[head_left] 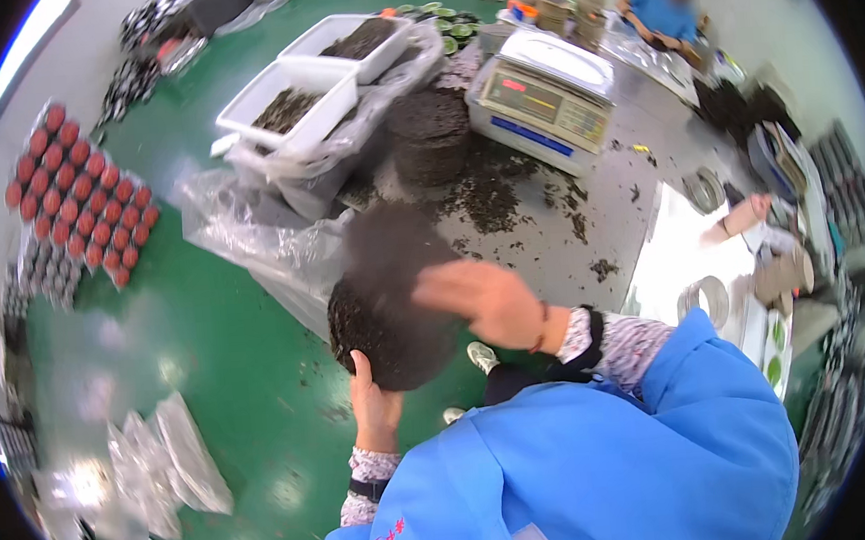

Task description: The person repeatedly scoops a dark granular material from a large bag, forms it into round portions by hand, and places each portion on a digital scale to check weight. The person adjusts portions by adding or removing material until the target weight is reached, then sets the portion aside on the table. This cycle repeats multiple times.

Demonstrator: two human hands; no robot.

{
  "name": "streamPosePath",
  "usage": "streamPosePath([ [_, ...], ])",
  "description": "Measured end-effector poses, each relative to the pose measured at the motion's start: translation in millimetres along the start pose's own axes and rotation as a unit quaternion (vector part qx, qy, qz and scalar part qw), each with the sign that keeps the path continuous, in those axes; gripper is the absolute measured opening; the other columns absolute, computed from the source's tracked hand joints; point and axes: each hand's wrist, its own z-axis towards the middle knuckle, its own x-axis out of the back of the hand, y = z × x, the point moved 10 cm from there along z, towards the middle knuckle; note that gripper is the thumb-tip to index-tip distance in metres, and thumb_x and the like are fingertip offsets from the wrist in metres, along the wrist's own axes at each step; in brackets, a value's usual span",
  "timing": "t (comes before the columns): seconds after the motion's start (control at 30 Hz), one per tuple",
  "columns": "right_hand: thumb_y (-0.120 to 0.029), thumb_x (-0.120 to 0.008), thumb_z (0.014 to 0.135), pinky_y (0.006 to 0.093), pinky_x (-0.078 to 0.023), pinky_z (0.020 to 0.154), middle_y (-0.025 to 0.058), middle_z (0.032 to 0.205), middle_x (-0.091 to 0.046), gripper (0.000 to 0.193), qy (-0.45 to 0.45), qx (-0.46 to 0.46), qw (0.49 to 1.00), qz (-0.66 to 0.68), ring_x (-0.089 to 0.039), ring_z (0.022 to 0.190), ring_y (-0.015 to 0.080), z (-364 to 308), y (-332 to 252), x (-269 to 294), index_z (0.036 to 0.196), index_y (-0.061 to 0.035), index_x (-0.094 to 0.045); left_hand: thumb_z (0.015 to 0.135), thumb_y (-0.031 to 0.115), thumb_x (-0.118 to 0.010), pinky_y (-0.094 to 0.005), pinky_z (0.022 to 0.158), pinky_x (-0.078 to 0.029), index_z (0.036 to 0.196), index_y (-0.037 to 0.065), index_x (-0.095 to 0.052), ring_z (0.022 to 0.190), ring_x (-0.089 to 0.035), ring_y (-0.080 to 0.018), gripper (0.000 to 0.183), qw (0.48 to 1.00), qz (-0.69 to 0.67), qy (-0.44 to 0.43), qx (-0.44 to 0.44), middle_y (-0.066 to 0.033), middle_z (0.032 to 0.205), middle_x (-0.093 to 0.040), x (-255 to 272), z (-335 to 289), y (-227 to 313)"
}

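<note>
Just past the dark disc point(397, 338), loose crumbs point(488, 202), brown stack point(430, 138), white scale point(543, 104)

Prob. wkshp, w/ digital scale point(539, 102), white tubs point(330, 120), green floor point(260, 382) & blue-clad co-worker point(663, 15)

The person in blue props up a dark, crumbly round cake point(394, 338) with the left hand point(374, 407), thumb at its near edge. The right hand point(485, 304) is a blur over the cake's right side, and a smeared dark round shape point(389, 243) shows at the cake's far edge. On the grey table point(605, 220) I can see a stack of dark cakes point(430, 140), loose crumbs point(488, 201) and a scale point(541, 102). Left of the stack sit two white tubs point(250, 94), dark bits inside, with clear plastic point(270, 243) draped below. Across the room, a co-worker point(660, 15) sits, also in blue.
</note>
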Motion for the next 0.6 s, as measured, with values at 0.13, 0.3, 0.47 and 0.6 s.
streamPosePath([
  [0.13, -0.027, -0.064, 0.079, 0.0408, -0.041, 0.099, 0.016, 0.129, -0.052, 0.053, -0.081, 0.012, 0.997, 0.01, -0.047, 0.122, 0.0317, -28.4, -9.9, -56.2, 0.127, -0.0077, -0.052, 0.098, 0.04, -0.045, -0.0428, 0.104, -0.038, 0.139, 0.006, -0.037, 0.125, -0.044, -0.0272, 0.054, 0.976, -0.127, -0.175, 0.037, -0.01, 0.138, -0.045, -97.5, -11.3, -2.6],
  [0.3, -0.036, -0.061, 0.082, 0.042, -0.04, 0.099, 0.0204, 0.128, -0.051, 0.053, -0.067, -0.058, 0.993, 0.073, -0.047, 0.121, 0.0348, -46.0, 87.1, -30.9, 0.123, -0.0033, -0.052, 0.093, 0.007, -0.053, -0.046, 0.102, -0.04, 0.137, 0.002, -0.038, 0.12, -0.048, -0.03, 0.047, 0.997, 0.07, 0.04, -0.021, -0.0145, 0.136, -0.045, -24.3, 26.3, -0.1],
  [0.47, -0.022, -0.058, 0.083, 0.048, -0.049, 0.078, 0.0232, 0.108, -0.057, 0.068, 0.108, -0.529, 0.832, -0.132, -0.058, 0.094, 0.0405, -202.4, 350.6, 56.0, 0.14, -0.0077, -0.025, 0.093, 0.013, -0.052, -0.0473, 0.103, -0.04, 0.137, 0.001, -0.038, 0.12, -0.049, -0.0325, 0.048, 0.986, 0.13, 0.107, -0.013, -0.0157, 0.136, -0.045, -7.6, 38.4, 29.3],
  [0.6, -0.019, -0.056, 0.086, 0.0452, -0.05, 0.073, 0.0181, 0.104, -0.059, 0.078, -0.005, -0.651, 0.731, -0.205, -0.062, 0.087, 0.0339, -259.7, 456.5, 70.5, 0.149, -0.011, -0.011, 0.091, 0.017, -0.054, -0.0479, 0.103, -0.039, 0.137, 0.001, -0.038, 0.12, -0.048, -0.0331, 0.051, 0.976, 0.077, 0.191, 0.065, -0.0164, 0.137, -0.045, 65.4, 64.5, 24.9],
])
